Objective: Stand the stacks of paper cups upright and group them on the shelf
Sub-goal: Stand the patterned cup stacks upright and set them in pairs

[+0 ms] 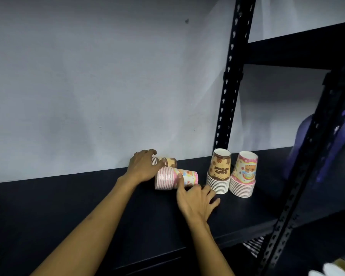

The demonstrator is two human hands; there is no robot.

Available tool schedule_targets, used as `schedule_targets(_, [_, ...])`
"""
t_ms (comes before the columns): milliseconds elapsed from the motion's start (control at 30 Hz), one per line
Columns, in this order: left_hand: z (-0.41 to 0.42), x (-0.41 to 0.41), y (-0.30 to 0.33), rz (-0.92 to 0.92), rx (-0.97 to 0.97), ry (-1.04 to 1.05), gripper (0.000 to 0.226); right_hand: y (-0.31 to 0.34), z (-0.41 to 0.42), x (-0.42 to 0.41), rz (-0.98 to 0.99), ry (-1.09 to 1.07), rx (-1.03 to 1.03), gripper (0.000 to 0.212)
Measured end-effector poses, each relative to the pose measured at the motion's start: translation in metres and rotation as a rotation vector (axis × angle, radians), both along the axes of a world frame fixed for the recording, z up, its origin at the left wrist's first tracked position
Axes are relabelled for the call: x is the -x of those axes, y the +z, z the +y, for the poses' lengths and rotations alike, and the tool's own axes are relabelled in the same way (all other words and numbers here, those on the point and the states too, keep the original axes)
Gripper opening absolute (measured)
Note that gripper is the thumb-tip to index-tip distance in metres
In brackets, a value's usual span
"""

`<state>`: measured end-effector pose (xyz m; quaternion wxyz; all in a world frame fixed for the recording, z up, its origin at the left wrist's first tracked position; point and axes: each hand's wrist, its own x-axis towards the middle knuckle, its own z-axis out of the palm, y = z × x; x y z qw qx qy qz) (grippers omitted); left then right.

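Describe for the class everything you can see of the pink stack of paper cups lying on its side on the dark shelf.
The pink stack of nested paper cups lies on its side on the dark shelf, rolled rims pointing left, base pointing right. The outermost cup bears a colourful cartoon print. The right hand touches its printed side with the thumb. The left hand rests beside its rim end while gripping the brown lying stack of paper cups just behind, which seems to touch it.

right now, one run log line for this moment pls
standing: brown stack, pink stack | lying: brown stack, pink stack | left hand on lying brown | right hand touching lying pink | shelf
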<state>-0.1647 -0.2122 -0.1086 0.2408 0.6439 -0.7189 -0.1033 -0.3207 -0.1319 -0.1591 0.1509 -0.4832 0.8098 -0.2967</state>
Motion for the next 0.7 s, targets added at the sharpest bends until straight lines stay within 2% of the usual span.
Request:
schedule_targets(133, [-0.017, -0.015, -0.007, -0.031, -0.09, 0.044, 0.072, 0.005, -0.028, -0.016, -0.148, 0.028, 0.082, 0.098])
schedule_targets(200, [-0.018, -0.026, -0.016, 0.029, -0.106, 0.044, 0.077, 0.006, -0.039, -0.024, -0.265, 0.065, 0.143, 0.096])
schedule_targets(367, [-0.013, -0.04, -0.045, 0.207, -0.018, 0.017, 0.076, 0.0, -0.065, -0.021, -0.643, 0.203, 0.206, 0.1])
schedule_targets(467, [-0.007, -0.04, -0.045, 0.249, 0.006, 0.026, 0.08, 0.0, -0.068, -0.01, -0.791, 0.278, 0.241, 0.102])
schedule_targets(567, [0.0, -0.042, -0.041, 0.358, 0.001, 0.091, 0.071, 0.0, -0.066, -0.005, -0.895, 0.302, 0.272, 0.097])
schedule_targets(700, [0.011, -0.049, -0.036, 0.489, 0.046, 0.157, 0.059, 0.0, -0.067, -0.001, -1.203, 0.357, 0.3, 0.085])
